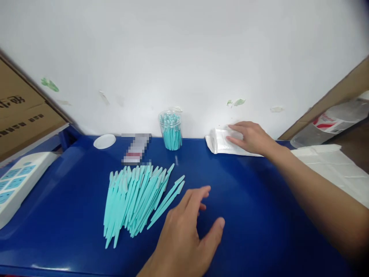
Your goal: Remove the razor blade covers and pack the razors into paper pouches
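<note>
Resting flat and unclenched on the stack of clear bags (pixel 223 141), the right hand (pixel 252 138) is risking sliding them; the left hand (pixel 184 234), empty and spread, is hovering near the teal sticks (pixel 135 198), risking scattering them.

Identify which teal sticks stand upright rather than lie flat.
Those in the clear jar by the wall stand upright; the fanned pile near the left hand lies flat.

I work at a small packing station: a blue surface (pixel 259 200) against a white wall, cardboard boxes (pixel 20 115) beside it, teal sticks (pixel 135 200) heaped near my fingers.
</note>
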Action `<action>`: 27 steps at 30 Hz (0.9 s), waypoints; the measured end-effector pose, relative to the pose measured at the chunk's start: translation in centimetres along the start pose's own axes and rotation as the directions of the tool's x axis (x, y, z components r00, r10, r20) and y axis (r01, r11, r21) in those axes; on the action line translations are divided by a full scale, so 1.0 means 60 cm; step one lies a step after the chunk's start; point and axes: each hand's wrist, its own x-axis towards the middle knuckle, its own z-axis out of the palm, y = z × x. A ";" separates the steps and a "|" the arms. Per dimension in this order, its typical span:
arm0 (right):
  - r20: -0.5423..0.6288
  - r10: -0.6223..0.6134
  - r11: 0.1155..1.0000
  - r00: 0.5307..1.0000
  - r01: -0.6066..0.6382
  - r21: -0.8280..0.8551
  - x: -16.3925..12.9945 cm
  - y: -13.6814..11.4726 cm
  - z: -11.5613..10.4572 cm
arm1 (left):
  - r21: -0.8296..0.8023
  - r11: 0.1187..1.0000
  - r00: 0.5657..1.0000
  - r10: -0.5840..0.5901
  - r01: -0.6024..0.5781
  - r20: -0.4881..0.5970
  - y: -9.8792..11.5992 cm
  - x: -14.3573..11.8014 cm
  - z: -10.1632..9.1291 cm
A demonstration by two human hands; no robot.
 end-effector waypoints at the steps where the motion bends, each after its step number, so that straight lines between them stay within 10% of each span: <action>1: -0.048 0.013 0.999 0.999 -0.015 -0.041 -0.024 -0.001 0.008 | 0.001 0.998 0.998 0.057 -0.057 0.027 -0.009 -0.011 0.003; 14: -0.067 0.162 0.946 0.984 -0.175 -0.273 -0.150 0.001 0.001 | -0.007 0.947 0.915 0.311 -0.320 0.256 -0.060 -0.074 0.035; 20: -0.169 0.655 0.633 0.736 -0.657 -0.410 -0.308 0.088 -0.057 | -0.064 0.944 0.898 0.328 -0.323 0.294 -0.069 -0.067 0.036; 27: -0.273 0.363 0.861 0.891 -0.433 -0.266 -0.367 0.095 -0.052 | -0.053 0.951 0.898 0.306 -0.305 0.316 -0.062 -0.074 0.023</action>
